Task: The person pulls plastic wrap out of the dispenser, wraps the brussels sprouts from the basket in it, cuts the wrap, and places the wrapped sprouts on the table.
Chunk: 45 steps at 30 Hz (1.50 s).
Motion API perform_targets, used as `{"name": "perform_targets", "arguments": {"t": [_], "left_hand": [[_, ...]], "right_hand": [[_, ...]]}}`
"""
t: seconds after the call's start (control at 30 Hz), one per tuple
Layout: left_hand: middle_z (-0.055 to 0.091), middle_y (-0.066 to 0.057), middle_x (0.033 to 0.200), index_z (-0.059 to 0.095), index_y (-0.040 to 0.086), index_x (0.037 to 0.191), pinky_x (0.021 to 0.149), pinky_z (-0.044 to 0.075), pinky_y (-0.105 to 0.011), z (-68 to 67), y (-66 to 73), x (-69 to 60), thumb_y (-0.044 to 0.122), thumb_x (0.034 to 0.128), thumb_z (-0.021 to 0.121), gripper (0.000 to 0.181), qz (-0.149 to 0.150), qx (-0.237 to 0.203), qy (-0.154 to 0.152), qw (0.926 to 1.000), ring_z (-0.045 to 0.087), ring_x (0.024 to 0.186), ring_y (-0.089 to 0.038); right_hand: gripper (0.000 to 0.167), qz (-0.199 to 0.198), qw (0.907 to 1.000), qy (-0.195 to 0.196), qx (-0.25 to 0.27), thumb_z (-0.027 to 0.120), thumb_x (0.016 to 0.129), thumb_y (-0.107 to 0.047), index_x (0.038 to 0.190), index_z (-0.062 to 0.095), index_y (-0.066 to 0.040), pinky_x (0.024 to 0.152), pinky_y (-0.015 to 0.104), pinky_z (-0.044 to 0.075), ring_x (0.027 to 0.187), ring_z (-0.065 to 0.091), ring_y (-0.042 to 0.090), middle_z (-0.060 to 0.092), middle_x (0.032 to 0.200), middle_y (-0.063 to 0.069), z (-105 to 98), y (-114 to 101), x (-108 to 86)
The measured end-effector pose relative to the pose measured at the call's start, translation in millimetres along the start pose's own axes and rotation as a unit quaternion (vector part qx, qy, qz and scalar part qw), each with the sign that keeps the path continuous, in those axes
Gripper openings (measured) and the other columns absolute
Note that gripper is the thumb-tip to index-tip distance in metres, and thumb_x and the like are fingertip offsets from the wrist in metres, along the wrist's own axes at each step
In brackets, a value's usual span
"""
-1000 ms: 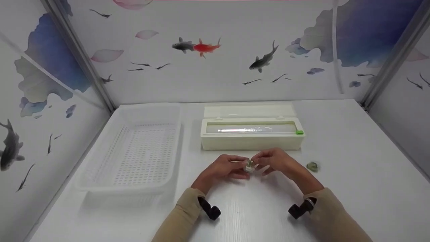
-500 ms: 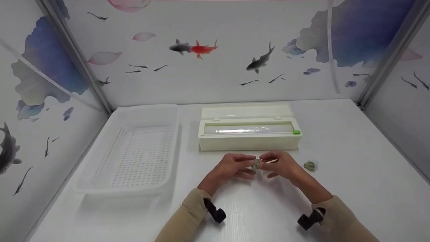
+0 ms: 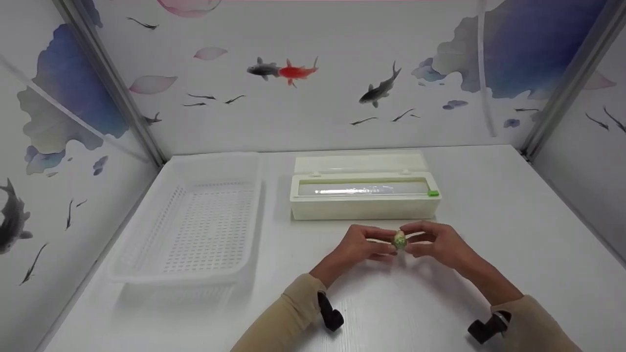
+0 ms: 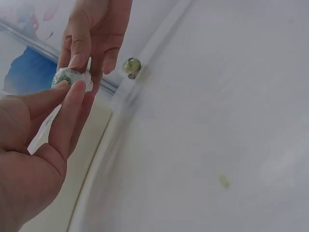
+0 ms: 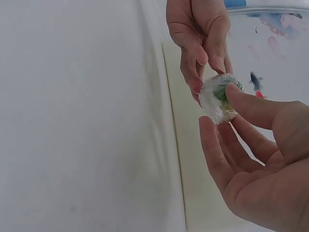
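Between my hands is a small green vegetable piece wrapped in clear plastic film (image 3: 399, 240), held just above the white table; its exact kind is unclear. My left hand (image 3: 359, 244) pinches it between thumb and fingertips, as the left wrist view shows. From the other side my right hand (image 3: 442, 244) grips it, the thumb (image 5: 241, 99) pressing on the film and the fingers curved beneath. A second wrapped green piece (image 4: 132, 68) lies on the table beyond the hands in the left wrist view. In the head view the right hand hides it.
Behind the hands stands a cream cling film box (image 3: 364, 210), its lid raised and a green slider at its right end. A white perforated plastic basket (image 3: 186, 276) occupies the left side. Printed walls enclose the table. A tiny greenish spot (image 4: 224, 181) shows on the white surface.
Both hands have shifted right together with the wrapped piece, which now shows more of its green side. The second piece has become covered by the right hand in the head view.
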<state>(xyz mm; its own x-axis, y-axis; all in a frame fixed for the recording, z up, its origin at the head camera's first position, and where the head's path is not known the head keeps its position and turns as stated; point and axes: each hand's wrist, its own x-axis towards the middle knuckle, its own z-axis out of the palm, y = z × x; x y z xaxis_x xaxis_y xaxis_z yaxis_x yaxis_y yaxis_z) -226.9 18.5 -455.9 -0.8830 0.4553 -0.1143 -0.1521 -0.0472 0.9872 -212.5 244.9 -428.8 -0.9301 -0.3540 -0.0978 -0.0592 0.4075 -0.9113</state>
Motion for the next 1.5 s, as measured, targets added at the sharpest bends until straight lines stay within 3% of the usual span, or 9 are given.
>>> {"name": "perform_targets", "arguments": {"t": [0.23,0.33,0.47,0.6,0.7,0.9,1.07,1.23,1.5], "left_hand": [[0.077,-0.003,0.099,0.078,0.008,0.107,0.066,0.065,-0.034,34.6,2.3,9.9,0.001,0.0809,0.081,0.027,0.024,0.039,0.016,0.9988,0.073,0.080,-0.012],[0.076,-0.002,0.096,0.078,0.008,0.105,0.066,0.065,-0.034,50.3,4.5,13.1,-0.001,0.0802,0.081,0.027,0.026,0.027,0.011,0.9992,0.072,0.081,-0.012],[0.075,-0.001,0.095,0.077,0.006,0.106,0.067,0.065,-0.033,69.2,2.5,16.9,-0.003,0.0819,0.078,0.026,0.022,0.008,-0.004,0.9997,0.073,0.083,-0.012],[0.077,-0.002,0.095,0.077,0.005,0.107,0.065,0.064,-0.031,85.9,-4.2,19.8,-0.003,0.0843,0.076,0.024,0.012,0.017,-0.007,0.9998,0.074,0.081,-0.013],[0.077,-0.001,0.090,0.078,0.005,0.103,0.062,0.064,-0.030,98.1,-7.0,23.3,-0.005,0.0841,0.075,0.021,0.001,0.039,0.017,0.9991,0.074,0.077,-0.015],[0.071,0.004,0.083,0.079,0.006,0.095,0.057,0.062,-0.029,121.4,-7.8,30.3,-0.006,0.0819,0.077,0.018,-0.027,0.067,0.074,0.9947,0.074,0.069,-0.018],[0.075,0.002,0.084,0.080,0.006,0.093,0.057,0.061,-0.026,130.8,-10.5,31.3,-0.005,0.0798,0.079,0.017,-0.037,0.078,0.077,0.9933,0.074,0.067,-0.016],[0.077,-0.003,0.083,0.080,0.008,0.091,0.056,0.060,-0.023,133.3,-12.8,32.3,-0.001,0.0811,0.080,0.014,-0.033,0.098,0.073,0.9920,0.073,0.061,-0.020],[0.074,-0.004,0.077,0.079,0.003,0.093,0.054,0.060,-0.028,122.2,-8.3,31.6,-0.003,0.0805,0.079,0.014,-0.049,0.100,0.077,0.9908,0.071,0.059,-0.019]], "right_hand": [[0.051,0.009,0.9986,-0.012,-0.052,0.074,0.091,-0.030,0.137,0.060,-0.011,0.085,0.024,0.059,0.126,0.060,0.028,0.063,0.137,0.014,-33,10,-24.2],[0.053,0.014,0.9971,-0.015,-0.074,0.074,0.091,-0.033,0.137,0.060,-0.012,0.085,0.022,0.057,0.121,0.063,0.018,0.064,0.136,0.012,-47,11,-33.5],[0.056,0.012,0.9977,-0.022,-0.063,0.076,0.090,-0.028,0.138,0.058,-0.006,0.081,0.026,0.061,0.107,0.065,0.000,0.068,0.129,0.004,-62,17,-45.2],[0.058,0.001,0.9978,-0.048,-0.046,0.073,0.092,-0.022,0.141,0.053,0.000,0.080,0.027,0.062,0.104,0.065,-0.004,0.068,0.125,-0.014,-75,27,-56.3],[0.058,0.001,0.9972,-0.059,-0.046,0.072,0.093,-0.021,0.142,0.052,0.001,0.082,0.025,0.061,0.105,0.064,-0.005,0.065,0.123,-0.024,-83,36,-60.1],[0.057,0.019,0.9960,-0.065,-0.058,0.071,0.093,-0.022,0.142,0.052,0.000,0.082,0.024,0.061,0.104,0.062,-0.007,0.063,0.123,-0.027,-95,51,-61.6],[0.055,0.015,0.9931,-0.085,-0.080,0.070,0.094,-0.020,0.141,0.053,0.002,0.082,0.020,0.058,0.105,0.060,-0.011,0.060,0.119,-0.033,-103,62,-63.4],[0.055,0.029,0.9918,-0.100,-0.074,0.070,0.094,-0.021,0.141,0.053,0.002,0.082,0.020,0.058,0.105,0.060,-0.011,0.061,0.124,-0.027,-105,67,-61.8],[0.055,0.009,0.9887,-0.131,-0.072,0.066,0.097,-0.017,0.142,0.048,0.008,0.082,0.021,0.059,0.107,0.058,-0.014,0.058,0.120,-0.038,-112,66,-57.9]]}}
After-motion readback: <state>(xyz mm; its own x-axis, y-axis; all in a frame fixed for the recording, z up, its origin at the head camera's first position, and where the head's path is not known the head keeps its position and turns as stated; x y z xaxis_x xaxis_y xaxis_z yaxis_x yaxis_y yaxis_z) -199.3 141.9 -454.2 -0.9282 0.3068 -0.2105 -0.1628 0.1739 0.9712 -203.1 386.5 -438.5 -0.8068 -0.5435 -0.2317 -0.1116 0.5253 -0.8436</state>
